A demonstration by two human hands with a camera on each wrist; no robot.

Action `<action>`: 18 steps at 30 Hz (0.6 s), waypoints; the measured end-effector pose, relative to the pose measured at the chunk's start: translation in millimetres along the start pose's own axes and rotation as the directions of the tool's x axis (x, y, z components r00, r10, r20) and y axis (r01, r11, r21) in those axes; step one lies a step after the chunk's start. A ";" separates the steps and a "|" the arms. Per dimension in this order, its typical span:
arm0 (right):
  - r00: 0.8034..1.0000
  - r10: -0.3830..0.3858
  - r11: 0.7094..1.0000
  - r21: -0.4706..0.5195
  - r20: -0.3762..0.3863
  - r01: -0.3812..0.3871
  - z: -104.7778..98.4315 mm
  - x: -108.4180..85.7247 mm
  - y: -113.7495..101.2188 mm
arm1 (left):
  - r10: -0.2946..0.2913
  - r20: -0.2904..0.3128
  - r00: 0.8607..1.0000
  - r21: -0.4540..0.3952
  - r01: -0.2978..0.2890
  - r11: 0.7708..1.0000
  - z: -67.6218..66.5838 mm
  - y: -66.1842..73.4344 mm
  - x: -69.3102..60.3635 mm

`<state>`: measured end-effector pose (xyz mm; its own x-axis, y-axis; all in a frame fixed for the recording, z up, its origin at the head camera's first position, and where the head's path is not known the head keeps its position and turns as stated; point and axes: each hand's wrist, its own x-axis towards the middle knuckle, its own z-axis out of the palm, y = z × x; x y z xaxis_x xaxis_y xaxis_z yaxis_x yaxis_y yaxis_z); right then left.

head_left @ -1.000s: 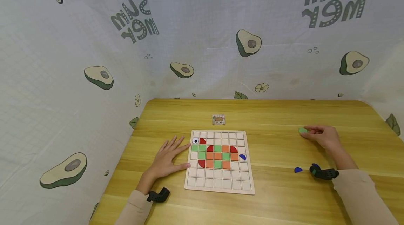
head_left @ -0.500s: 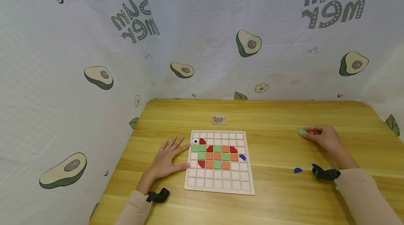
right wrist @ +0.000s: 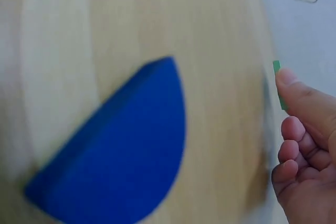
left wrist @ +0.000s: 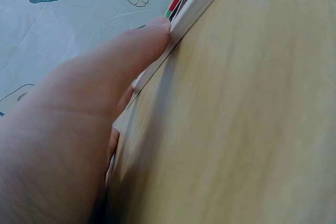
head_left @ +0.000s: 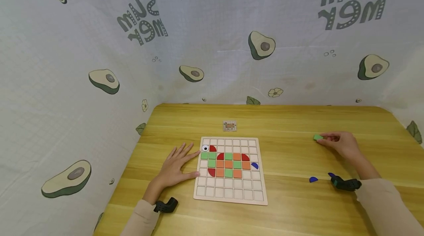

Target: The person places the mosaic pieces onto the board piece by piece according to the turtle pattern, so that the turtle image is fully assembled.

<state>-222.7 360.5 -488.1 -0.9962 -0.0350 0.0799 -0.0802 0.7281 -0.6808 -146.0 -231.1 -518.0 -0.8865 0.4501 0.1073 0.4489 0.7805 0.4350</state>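
Observation:
My right hand (head_left: pixel 342 145) pinches a green square tile (head_left: pixel 318 137) between thumb and fingers at the right of the table; the right wrist view shows the tile (right wrist: pixel 280 85) edge-on. At the board's left edge my left hand (head_left: pixel 175 168) rests with fingers spread, and its thumb touches the rim in the left wrist view. The wooden grid board (head_left: pixel 228 192) bears green, orange and red pieces, a round eye piece (head_left: pixel 205 148) and a blue piece (head_left: pixel 254 165). Near my right wrist lie two blue pieces, one a half-round blue piece (head_left: pixel 313 179), the other partly hidden by the wrist camera.
Behind the board lies a small picture card (head_left: pixel 229 125). A white cloth (head_left: pixel 225 81) printed with avocados hangs at the back and left of the wooden table (head_left: pixel 281 210). Black cameras sit on both wrists.
My right forearm and wrist have shifted slightly to the right, while the green tile stays pinched in nearly the same spot. The left hand and the pieces on the board look unchanged.

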 end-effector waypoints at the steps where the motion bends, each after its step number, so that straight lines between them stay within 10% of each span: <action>1: 1.000 -0.002 1.000 -0.002 -0.001 0.002 -0.8 -0.6 -1.6 | 0.002 -0.001 1.000 -0.003 -0.002 1.000 0.1 0.3 -0.1; 18: 0.986 -0.168 0.985 0.039 0.025 0.167 15.2 -22.0 -82.1 | 0.003 -0.003 1.000 0.012 -0.003 1.000 2.0 -2.1 0.7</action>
<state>-194.8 291.1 -445.1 -0.9692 -0.1740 0.1744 -0.2464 0.6846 -0.6860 -147.3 -231.5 -520.6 -0.8854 0.4513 0.1113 0.4530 0.7842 0.4240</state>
